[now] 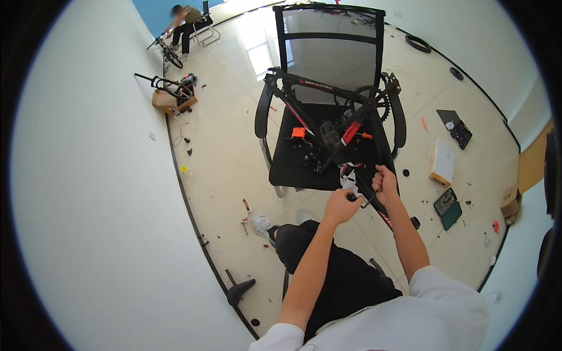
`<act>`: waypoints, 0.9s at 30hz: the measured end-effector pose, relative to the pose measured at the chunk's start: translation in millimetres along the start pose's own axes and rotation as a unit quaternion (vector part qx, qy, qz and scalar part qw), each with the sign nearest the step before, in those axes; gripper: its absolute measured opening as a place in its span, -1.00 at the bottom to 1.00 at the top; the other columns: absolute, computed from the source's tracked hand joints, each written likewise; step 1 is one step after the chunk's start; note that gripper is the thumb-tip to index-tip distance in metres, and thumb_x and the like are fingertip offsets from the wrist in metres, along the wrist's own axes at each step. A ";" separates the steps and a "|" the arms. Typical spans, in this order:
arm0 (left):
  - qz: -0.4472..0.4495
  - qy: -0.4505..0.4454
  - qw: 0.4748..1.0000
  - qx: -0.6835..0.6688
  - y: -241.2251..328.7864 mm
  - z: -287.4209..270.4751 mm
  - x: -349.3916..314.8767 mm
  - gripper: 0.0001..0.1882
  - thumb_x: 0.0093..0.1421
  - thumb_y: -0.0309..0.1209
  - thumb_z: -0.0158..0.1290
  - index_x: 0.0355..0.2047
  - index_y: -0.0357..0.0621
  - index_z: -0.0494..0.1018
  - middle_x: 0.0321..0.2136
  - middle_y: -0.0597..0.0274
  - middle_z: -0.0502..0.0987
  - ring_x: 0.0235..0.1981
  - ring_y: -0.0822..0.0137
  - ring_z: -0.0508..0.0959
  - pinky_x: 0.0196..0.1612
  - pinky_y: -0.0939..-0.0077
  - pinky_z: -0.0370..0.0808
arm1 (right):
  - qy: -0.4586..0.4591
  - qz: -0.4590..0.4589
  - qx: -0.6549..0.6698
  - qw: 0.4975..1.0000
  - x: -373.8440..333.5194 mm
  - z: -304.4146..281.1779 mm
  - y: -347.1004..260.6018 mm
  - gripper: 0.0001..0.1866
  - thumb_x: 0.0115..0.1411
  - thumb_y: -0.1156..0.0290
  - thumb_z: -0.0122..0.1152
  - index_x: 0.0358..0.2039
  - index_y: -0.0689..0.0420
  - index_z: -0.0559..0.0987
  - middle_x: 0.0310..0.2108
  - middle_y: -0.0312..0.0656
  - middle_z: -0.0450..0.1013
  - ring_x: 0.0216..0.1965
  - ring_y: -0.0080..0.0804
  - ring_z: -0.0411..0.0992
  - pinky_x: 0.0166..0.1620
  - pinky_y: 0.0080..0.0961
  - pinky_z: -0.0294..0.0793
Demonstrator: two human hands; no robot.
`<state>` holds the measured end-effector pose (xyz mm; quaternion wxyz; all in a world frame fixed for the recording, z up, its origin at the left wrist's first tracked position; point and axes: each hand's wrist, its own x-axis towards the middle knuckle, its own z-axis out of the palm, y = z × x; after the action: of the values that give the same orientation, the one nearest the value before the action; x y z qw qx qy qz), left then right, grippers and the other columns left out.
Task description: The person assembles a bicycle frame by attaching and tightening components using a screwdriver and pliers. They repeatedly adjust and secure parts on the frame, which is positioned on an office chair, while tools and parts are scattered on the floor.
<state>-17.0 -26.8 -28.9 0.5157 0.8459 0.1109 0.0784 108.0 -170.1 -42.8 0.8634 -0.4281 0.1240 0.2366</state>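
A black and red bicycle frame (325, 86) lies across a black office chair (282, 167), its crank and toothed chainring (383, 105) by the right armrest. My right hand (384, 184) is closed in a fist round a thin dark bent rod (369, 202), which looks like a hex key. My left hand (342, 206) is closed beside the frame's near end, its fingertips at a small dark part that I cannot make out. Just beyond it hang a white tag or wrapping (349, 180) and coloured wires (351, 167).
On the seat lie an orange case (298, 133), an orange-handled screwdriver (366, 136) and small dark parts. Toolboxes (445, 206), a white-topped carton (443, 164) and a saddle (240, 291) lie on the floor. A box of bike parts (178, 102) stands left; a person (186, 26) sits by another bicycle.
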 end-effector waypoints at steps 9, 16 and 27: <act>-0.195 0.033 0.938 -0.285 7.5 -19.2 -0.3 -0.64 0.10 -0.20 0.13 -0.66 -0.21 0.40 -0.78 0.23 0.39 -0.83 0.38 0.30 -0.63 0.46 0.30 | -0.185 -0.462 -0.554 0.667 -10.7 31.1 25.4 -0.78 0.18 0.32 0.10 -0.52 0.19 0.44 -0.57 -0.23 0.30 -0.39 -0.29 0.37 -0.23 -0.32 0.31; -0.277 -0.009 0.807 -0.521 10.8 -33.7 15.2 -0.57 0.09 0.01 0.06 -0.59 -0.07 0.28 -0.76 0.16 0.34 -0.88 0.37 0.16 -0.65 0.40 0.34 | -0.240 -0.549 -0.620 0.506 -18.6 51.3 -18.2 -0.60 0.08 0.06 0.23 -0.44 0.18 0.42 -0.43 -0.12 0.30 -0.28 -0.06 0.29 -0.07 -0.19 0.23; -0.313 0.126 0.834 -0.438 8.0 -21.1 18.4 -0.52 0.14 -0.05 0.13 -0.68 -0.17 0.33 -0.79 0.33 0.30 -0.82 0.43 0.32 -0.78 0.58 0.18 | -0.163 -0.410 -0.676 0.591 -4.2 20.1 44.8 -0.57 0.12 0.02 0.25 -0.51 0.17 0.49 -0.59 -0.04 0.42 -0.45 0.00 0.44 -0.39 -0.16 0.37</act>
<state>-3.6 -7.3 -11.8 0.8108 0.4349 0.3872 0.0590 81.5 -131.9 -59.5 0.3379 -0.8487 -0.4023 -0.0607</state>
